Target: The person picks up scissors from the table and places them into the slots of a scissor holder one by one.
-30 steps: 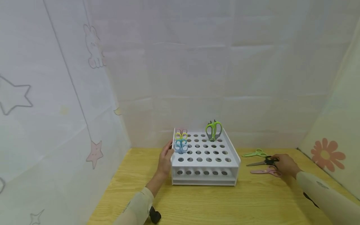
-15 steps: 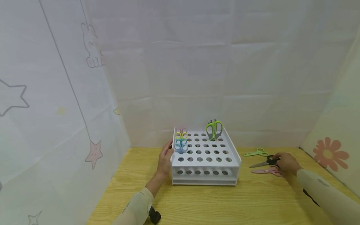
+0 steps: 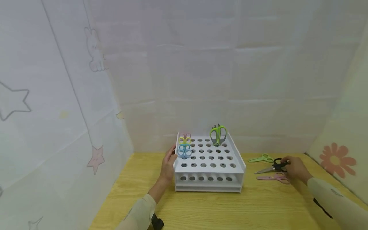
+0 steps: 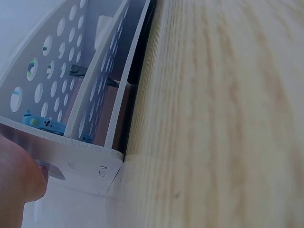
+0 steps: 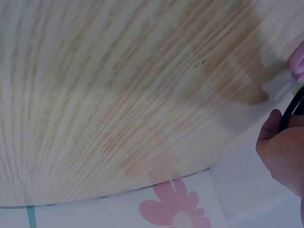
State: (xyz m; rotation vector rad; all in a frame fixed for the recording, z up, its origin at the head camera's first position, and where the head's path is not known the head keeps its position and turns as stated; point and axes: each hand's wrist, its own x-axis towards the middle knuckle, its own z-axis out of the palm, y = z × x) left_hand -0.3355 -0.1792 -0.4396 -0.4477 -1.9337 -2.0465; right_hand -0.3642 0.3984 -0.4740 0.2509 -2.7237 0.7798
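Observation:
Scissors with black handles [image 3: 278, 166] are in my right hand [image 3: 296, 169], pinched at the handle loops, their blades pointing left. The right wrist view shows my fingers at a black loop [image 5: 290, 110]. Green scissors [image 3: 261, 158] lie just behind them and pink scissors [image 3: 268, 178] in front. My left hand [image 3: 168, 166] grips the left side wall of a white rack with holes [image 3: 198, 170]. Several small-handled scissors, among them a light blue pair [image 3: 184, 153], stand in its left column. A larger green-and-grey pair [image 3: 218, 135] stands upright at its back right.
The rack stands on a wood-grain table [image 3: 207, 210] and has lower perforated shelves [image 4: 97, 95]. A pale curtain [image 3: 184, 80] rises behind the table, with printed side panels at left and right.
My right hand has lifted the handles of the black scissors slightly and shifted them a little right. My left hand keeps its place on the rack; the head view tilts slightly.

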